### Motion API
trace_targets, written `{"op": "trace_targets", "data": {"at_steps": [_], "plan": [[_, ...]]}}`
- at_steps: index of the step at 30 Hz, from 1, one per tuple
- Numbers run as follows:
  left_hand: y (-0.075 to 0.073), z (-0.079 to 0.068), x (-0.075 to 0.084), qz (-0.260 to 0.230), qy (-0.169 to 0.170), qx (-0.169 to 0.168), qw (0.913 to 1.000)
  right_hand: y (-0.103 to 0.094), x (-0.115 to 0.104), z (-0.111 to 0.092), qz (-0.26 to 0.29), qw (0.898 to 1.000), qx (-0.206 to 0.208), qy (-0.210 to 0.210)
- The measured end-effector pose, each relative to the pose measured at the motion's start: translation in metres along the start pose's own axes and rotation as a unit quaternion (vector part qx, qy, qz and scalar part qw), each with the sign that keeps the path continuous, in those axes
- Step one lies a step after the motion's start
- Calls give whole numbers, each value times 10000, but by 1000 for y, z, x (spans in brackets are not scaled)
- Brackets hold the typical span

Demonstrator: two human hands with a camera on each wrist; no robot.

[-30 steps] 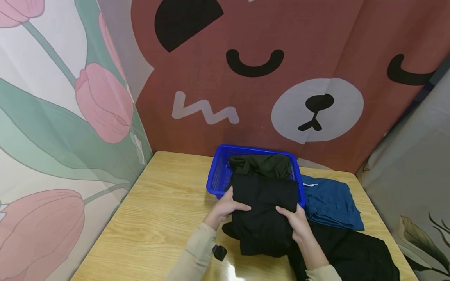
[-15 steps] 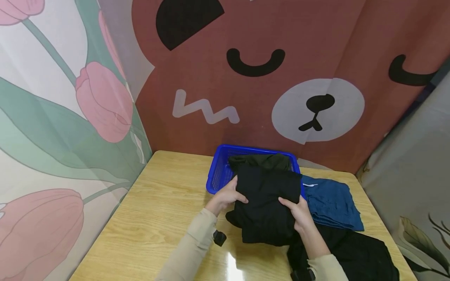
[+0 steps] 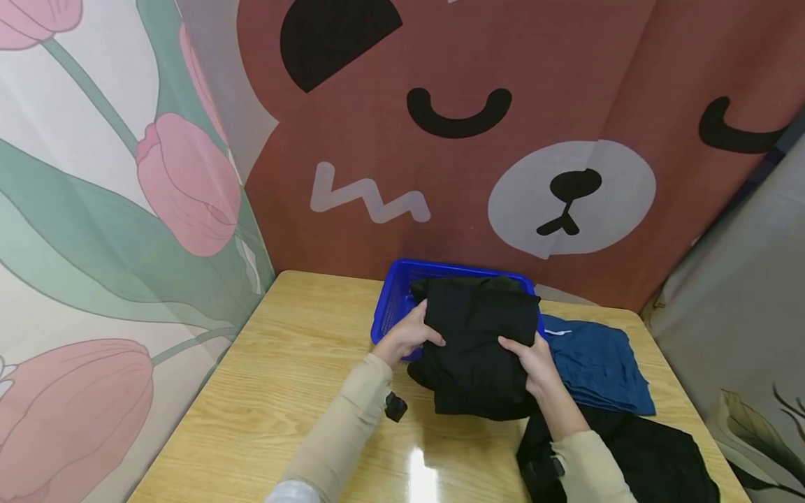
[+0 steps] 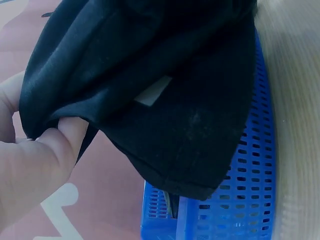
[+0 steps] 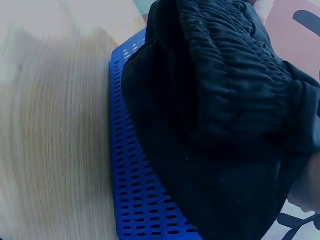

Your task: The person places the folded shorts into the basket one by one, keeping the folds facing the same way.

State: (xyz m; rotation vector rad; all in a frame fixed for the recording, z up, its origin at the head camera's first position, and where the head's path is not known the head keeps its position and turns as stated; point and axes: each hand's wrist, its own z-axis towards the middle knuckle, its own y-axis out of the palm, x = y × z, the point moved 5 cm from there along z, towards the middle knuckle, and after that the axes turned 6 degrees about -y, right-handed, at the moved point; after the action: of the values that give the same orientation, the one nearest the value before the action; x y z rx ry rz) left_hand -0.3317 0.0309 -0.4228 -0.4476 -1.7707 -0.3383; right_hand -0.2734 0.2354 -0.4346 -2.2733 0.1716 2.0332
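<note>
Both hands hold a bundle of folded black pants [image 3: 481, 363] over the near part of the blue plastic basket [image 3: 388, 314]. My left hand [image 3: 409, 335] grips the left side, thumb on top; in the left wrist view, the left thumb and fingers [image 4: 42, 155] pinch the cloth. On the right side, my right hand [image 3: 537, 363] grips with its thumb on top and the other fingers hidden beneath. A gathered elastic waistband [image 5: 240, 85] shows in the right wrist view. Inside the basket, a dark green garment [image 3: 423, 288] is mostly covered.
Folded blue clothing [image 3: 597, 367] with a white cord lies right of the basket. Another black garment [image 3: 635, 461] lies nearer, at the front right of the wooden table [image 3: 302, 363]. A printed bear curtain [image 3: 352, 244] hangs behind the table.
The hands have carried the black pants forward, away from the body, so they cover more of the basket and the dark green garment. Both grips look unchanged.
</note>
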Motion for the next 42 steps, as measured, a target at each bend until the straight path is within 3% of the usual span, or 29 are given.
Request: {"op": "trace_targets", "data": {"at_steps": [17,24,36,42], "plan": [[-10,28,8,-56,-57,383,9992,0,-7,31,-20,9999,-49,-134],[-13,38,9,33,-178,721,9972,-1,-11,38,78,9999,-48,-128],[-21,61,21,527,180,1263,9904,0,-13,67,-229,9992,129,-284],[-23,67,24,641,243,1370,9882,3,-12,80,-321,9984,239,-404]]}}
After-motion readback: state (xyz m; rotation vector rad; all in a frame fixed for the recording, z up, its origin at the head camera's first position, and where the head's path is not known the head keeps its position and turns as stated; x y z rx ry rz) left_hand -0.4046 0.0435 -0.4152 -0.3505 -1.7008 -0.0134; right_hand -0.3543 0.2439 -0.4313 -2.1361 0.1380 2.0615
